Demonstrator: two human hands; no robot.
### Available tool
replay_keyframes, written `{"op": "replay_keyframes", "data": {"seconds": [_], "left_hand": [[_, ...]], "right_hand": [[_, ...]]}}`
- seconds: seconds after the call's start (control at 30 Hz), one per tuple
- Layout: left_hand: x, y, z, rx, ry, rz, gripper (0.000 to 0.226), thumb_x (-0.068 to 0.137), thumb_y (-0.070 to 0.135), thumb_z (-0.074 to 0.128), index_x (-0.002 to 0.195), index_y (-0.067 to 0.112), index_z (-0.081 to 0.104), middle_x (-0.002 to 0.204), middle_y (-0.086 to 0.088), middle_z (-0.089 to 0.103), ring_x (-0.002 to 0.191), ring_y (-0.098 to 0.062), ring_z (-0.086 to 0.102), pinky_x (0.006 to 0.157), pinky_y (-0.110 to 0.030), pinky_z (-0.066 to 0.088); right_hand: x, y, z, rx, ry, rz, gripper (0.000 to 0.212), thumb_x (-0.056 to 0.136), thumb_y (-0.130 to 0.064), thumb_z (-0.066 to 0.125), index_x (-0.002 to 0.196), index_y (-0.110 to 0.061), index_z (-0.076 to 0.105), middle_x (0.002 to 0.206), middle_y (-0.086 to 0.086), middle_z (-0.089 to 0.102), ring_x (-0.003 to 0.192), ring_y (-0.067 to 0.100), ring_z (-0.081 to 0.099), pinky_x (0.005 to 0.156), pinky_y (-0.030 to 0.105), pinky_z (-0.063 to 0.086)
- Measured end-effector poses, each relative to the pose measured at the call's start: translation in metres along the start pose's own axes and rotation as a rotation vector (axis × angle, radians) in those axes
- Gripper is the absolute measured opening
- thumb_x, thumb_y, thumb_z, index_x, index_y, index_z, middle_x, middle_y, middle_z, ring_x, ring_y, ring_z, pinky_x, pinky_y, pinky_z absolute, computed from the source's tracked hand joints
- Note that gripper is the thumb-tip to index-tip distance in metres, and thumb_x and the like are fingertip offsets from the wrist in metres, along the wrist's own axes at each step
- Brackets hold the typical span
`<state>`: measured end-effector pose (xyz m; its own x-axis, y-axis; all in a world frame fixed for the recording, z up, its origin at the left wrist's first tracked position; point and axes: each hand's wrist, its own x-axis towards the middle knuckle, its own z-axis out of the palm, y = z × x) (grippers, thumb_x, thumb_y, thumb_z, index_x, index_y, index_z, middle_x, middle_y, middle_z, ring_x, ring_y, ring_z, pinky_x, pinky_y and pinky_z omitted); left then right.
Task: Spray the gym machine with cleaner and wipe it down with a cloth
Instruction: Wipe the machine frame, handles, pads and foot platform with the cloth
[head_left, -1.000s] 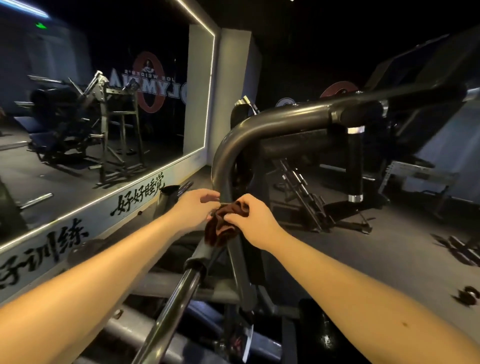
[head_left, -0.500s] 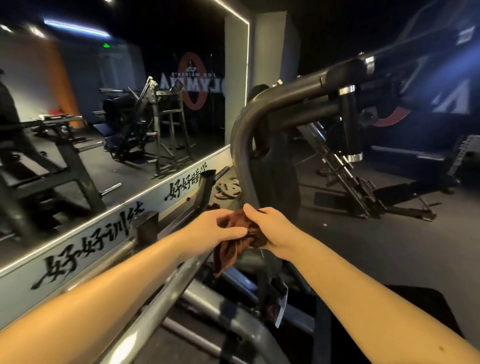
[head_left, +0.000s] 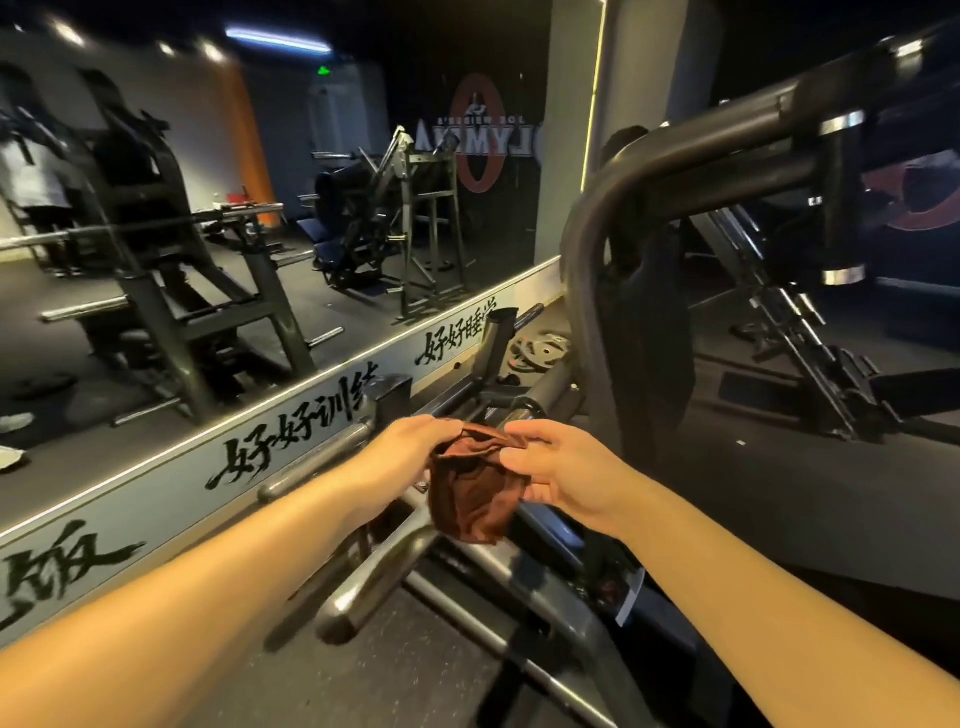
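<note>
A brown cloth (head_left: 470, 493) hangs between my two hands in the middle of the view, its lower part loose. My left hand (head_left: 410, 452) grips its upper left edge and my right hand (head_left: 558, 467) pinches its upper right edge. The cloth hangs in the air above the low bars of the dark gym machine (head_left: 613, 223), whose thick curved tube rises at the right. No spray bottle is in view.
A wall mirror (head_left: 260, 208) with a white lettered base strip (head_left: 156, 483) runs along the left and reflects other machines. Weight plates (head_left: 540, 348) lie on the floor by the wall. Chrome bars (head_left: 374, 577) jut out low in front. Dark floor lies at the right.
Both hands have come away from the curved tube with the cloth and spread it out between them. My view has swung left and down toward the mirror.
</note>
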<state>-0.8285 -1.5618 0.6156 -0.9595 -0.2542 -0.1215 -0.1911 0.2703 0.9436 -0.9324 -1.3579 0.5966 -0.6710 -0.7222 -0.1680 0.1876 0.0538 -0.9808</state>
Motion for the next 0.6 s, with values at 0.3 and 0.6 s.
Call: {"op": "replay_keyframes", "data": {"seconds": [0.3, 0.6], "left_hand": [[0.001, -0.059, -0.116, -0.168, 0.147, -0.105, 0.029, 0.102, 0.044, 0.058, 0.114, 0.022, 0.074, 0.105, 0.003, 0.079, 0.105, -0.022, 0.074, 0.111, -0.050, 0.047], [0.039, -0.145, -0.256, -0.187, -0.233, -0.184, 0.049, 0.086, 0.054, 0.071, 0.126, 0.026, 0.063, 0.105, 0.007, 0.079, 0.101, -0.015, 0.075, 0.079, -0.027, 0.059]], "right_hand": [[0.085, 0.003, 0.104, -0.135, -0.110, 0.023, 0.062, 0.087, -0.001, 0.078, 0.141, -0.019, 0.051, 0.121, 0.011, 0.075, 0.111, 0.031, 0.072, 0.103, 0.052, 0.055], [0.203, 0.032, 0.223, -0.343, 0.154, 0.130, 0.043, 0.094, -0.004, 0.068, 0.134, -0.018, 0.063, 0.113, 0.011, 0.072, 0.083, 0.025, 0.070, 0.067, 0.035, 0.053]]}}
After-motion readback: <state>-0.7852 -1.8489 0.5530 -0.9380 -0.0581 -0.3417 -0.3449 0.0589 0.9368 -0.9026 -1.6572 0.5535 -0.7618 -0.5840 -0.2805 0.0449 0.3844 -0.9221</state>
